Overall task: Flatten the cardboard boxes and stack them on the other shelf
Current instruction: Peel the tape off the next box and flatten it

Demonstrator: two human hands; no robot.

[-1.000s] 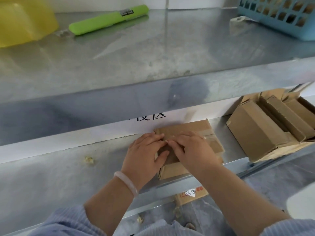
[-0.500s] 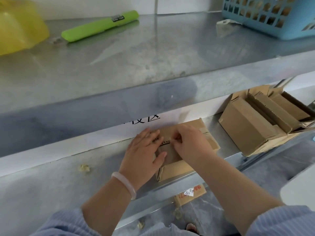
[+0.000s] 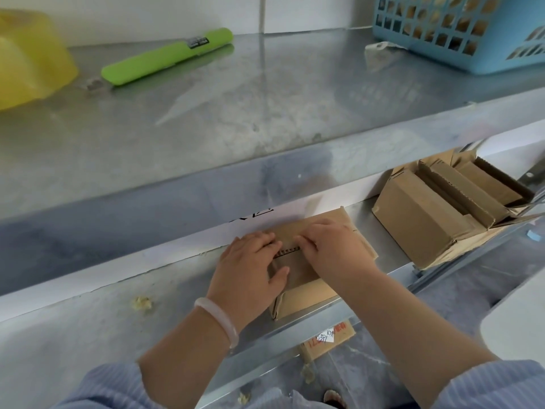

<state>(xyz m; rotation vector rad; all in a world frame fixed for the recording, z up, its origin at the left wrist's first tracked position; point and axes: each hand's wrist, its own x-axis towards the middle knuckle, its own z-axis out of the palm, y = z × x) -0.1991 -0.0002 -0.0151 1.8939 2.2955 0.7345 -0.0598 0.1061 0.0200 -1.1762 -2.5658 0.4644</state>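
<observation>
A small brown cardboard box (image 3: pixel 306 296) lies on the lower metal shelf (image 3: pixel 88 326), close to its front edge. My left hand (image 3: pixel 250 267) lies on the box's top left, fingers spread over it and thumb across the top face. My right hand (image 3: pixel 336 246) covers the top right, its fingers curled at a flap whose corrugated edge (image 3: pixel 287 251) shows between the two sets of fingertips. Most of the box top is hidden under my hands.
A pile of cardboard boxes (image 3: pixel 427 225) sits at the right on the same shelf. The upper shelf (image 3: pixel 265 113) carries a green utility knife (image 3: pixel 165 57), a yellow bowl (image 3: pixel 29 60) and a blue basket (image 3: pixel 460 28). A labelled cardboard piece (image 3: pixel 327 340) lies below.
Both hands stay on the box. The fingertips have drawn together at the top flap, and its corrugated edge now shows between them.
</observation>
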